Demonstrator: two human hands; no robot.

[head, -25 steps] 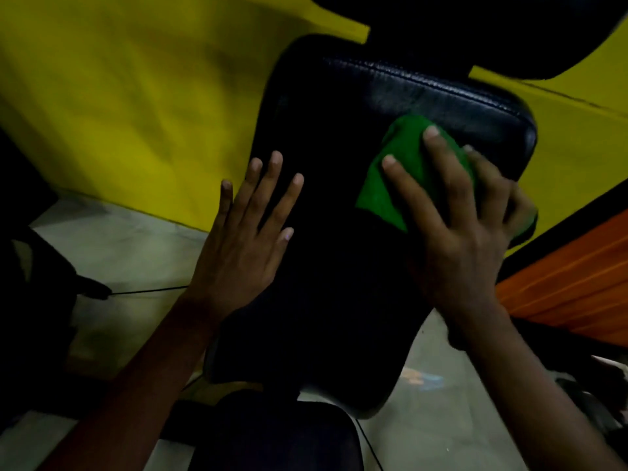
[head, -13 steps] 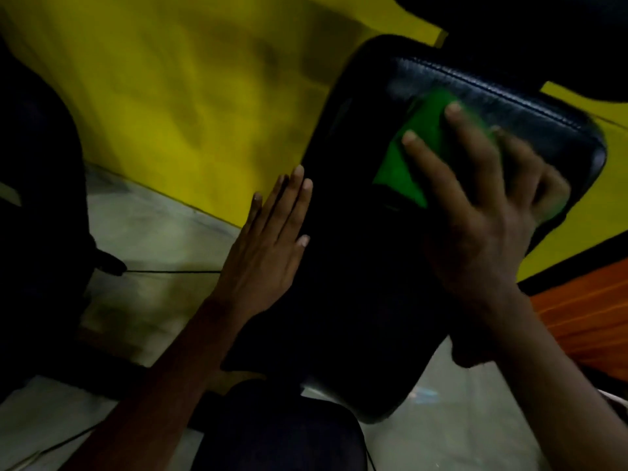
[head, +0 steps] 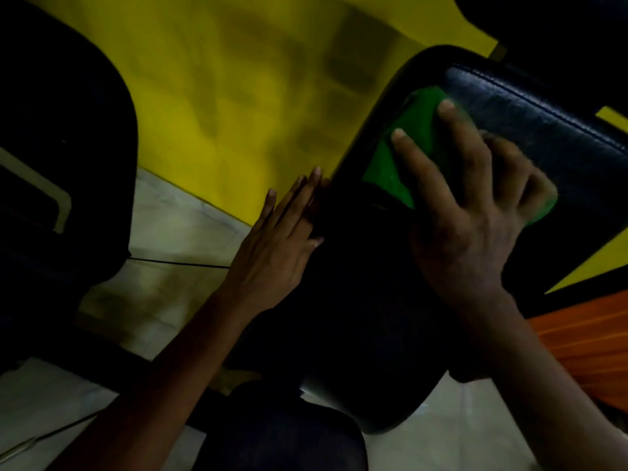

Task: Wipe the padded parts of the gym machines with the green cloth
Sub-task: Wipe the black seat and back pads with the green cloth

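A yellow wall (head: pixel 238 96) fills the upper frame from ten to one o'clock, blurred and mottled with darker patches. Below it, from eight to six o'clock, lies a pale tiled floor (head: pixel 176 219), crossed by a thin black cable (head: pixel 176 263). A dark, rounded machine part (head: pixel 61 158) takes up the nine o'clock side; too little light falls on it to name it further.

The black padded backrest (head: pixel 543 144) slants from the two o'clock corner down to about five o'clock. Its upper end catches light and shows grained vinyl and a stitched seam; its lower half is nearly lost in shadow. Another dark pad (head: pixel 282 436) sits at six o'clock. An orange slatted panel (head: pixel 584 341) shows at four o'clock, beneath a black band and a strip of yellow.

The right hand (head: pixel 469 212) lies flat on the upper part of the backrest, at about two o'clock from centre, fingers spread and extended, pressing the green cloth (head: pixel 401 158) against the vinyl. The cloth shows green past the fingertips and index side, and a smaller bit peeks out beyond the little-finger side.

The left hand (head: pixel 275 246) sits near the centre, at the backrest's left edge, fingers straight and close together, pointing towards one o'clock. Its fingertips touch the pad's edge; it holds nothing.
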